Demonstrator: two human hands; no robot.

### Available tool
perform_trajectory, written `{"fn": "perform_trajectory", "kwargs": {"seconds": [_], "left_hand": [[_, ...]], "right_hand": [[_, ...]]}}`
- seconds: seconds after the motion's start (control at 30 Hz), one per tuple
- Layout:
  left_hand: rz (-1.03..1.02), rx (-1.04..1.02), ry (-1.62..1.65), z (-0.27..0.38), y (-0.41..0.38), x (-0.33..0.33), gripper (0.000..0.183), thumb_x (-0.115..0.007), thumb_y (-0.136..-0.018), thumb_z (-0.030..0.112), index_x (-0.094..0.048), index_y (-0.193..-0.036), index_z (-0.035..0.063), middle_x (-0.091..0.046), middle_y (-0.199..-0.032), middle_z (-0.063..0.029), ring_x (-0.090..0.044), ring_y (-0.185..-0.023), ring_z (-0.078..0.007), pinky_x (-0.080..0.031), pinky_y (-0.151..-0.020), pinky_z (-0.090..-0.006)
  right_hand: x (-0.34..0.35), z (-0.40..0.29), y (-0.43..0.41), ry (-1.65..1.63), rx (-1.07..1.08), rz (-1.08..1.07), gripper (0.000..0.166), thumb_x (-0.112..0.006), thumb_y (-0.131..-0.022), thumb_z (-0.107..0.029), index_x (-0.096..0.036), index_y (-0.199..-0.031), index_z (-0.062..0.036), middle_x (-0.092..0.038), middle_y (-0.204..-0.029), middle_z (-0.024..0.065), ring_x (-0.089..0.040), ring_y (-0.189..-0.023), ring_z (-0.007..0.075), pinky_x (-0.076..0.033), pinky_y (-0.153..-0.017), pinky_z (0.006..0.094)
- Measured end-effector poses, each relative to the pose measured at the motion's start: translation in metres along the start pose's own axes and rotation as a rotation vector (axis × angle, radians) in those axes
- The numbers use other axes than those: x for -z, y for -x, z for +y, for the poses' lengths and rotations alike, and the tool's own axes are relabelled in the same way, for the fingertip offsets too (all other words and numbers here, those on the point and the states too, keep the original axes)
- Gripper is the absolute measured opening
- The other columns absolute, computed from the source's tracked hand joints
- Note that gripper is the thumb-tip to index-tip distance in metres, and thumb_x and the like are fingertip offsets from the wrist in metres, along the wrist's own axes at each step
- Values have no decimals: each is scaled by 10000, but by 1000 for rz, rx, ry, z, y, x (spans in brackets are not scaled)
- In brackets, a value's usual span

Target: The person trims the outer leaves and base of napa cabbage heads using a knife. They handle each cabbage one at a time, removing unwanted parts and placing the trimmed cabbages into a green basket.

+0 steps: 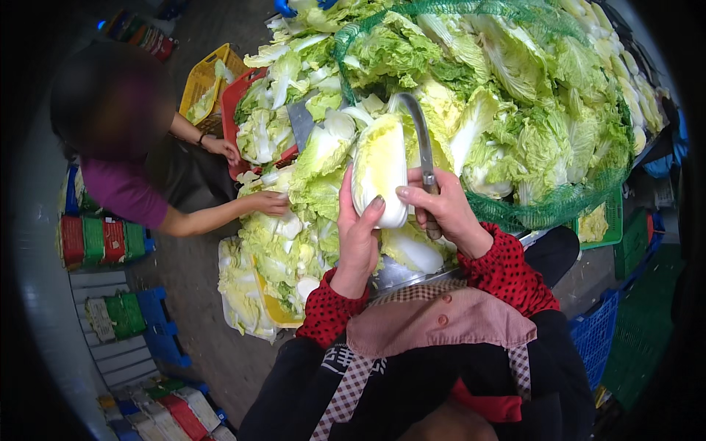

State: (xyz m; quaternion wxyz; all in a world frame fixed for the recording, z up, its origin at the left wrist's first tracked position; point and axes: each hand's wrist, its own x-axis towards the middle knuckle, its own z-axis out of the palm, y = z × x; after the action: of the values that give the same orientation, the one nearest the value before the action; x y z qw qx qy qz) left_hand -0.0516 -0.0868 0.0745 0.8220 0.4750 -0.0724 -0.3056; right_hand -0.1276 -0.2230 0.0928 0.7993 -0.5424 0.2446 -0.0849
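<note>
A trimmed napa cabbage with pale yellow leaves and a white base stands between my two hands. My left hand grips it from the left, with the thumb across its lower front. In my right hand is a curved knife by its wooden handle, blade pointing up and hooked to the left. The right thumb also rests against the cabbage's lower right side. Loose cabbage leaves lie around and below both hands on a metal tabletop.
A green mesh net with untrimmed cabbages lies ahead and right. Trimmed ones line the far right. At left, a co-worker's hand touches leaves beside a red crate. Yellow and green crates stand beside the table.
</note>
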Motion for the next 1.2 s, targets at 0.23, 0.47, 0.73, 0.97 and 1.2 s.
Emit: {"fn": "perform_trajectory", "kwargs": {"seconds": [0.23,0.47,0.73,0.97,1.2], "left_hand": [[-5,-69,-107,-2,4,-4,768,-675,-772,21,-267,-1424,36,-440,-1346,-162,-482,-1207,-256,-412,-1013,-387],[68,202,178,6,-2,11,548,-544,-853,298,-437,-1303,3,-585,-1155,-157,-620,-990,-291,-558,-768,-387],[-91,342,215,28,-6,31,626,-445,-880,447,-411,-1317,-1,-602,-1119,-208,-652,-785,-360,-548,-544,-373],[-474,582,1,19,2,35,653,-464,-881,376,-329,-1355,-52,-579,-1143,-268,-665,-744,-392,-574,-476,-388],[-262,668,72,-27,-2,-28,686,-381,-938,533,-420,-1299,-49,-601,-1155,-206,-661,-908,-299,-573,-683,-360]], "right_hand": [[3,0,4,89,2,-41,298,-674,-745,-166,-591,-962,21,-541,-602,5,-479,-456,61,-380,-403,205],[7,11,7,-166,-53,-6,208,-577,-741,-76,-582,-921,29,-559,-610,35,-486,-448,74,-398,-407,213],[39,6,-1,356,309,282,562,-786,-732,-219,-574,-1192,23,-626,-969,100,-574,-817,102,-478,-739,252],[82,-30,15,399,220,-479,667,-815,-694,-155,-546,-1298,-74,-650,-1090,69,-584,-960,107,-465,-876,265],[144,14,102,-487,-32,66,464,-669,-750,-13,-559,-1196,49,-571,-645,39,-416,-396,71,-343,-381,241]]}}
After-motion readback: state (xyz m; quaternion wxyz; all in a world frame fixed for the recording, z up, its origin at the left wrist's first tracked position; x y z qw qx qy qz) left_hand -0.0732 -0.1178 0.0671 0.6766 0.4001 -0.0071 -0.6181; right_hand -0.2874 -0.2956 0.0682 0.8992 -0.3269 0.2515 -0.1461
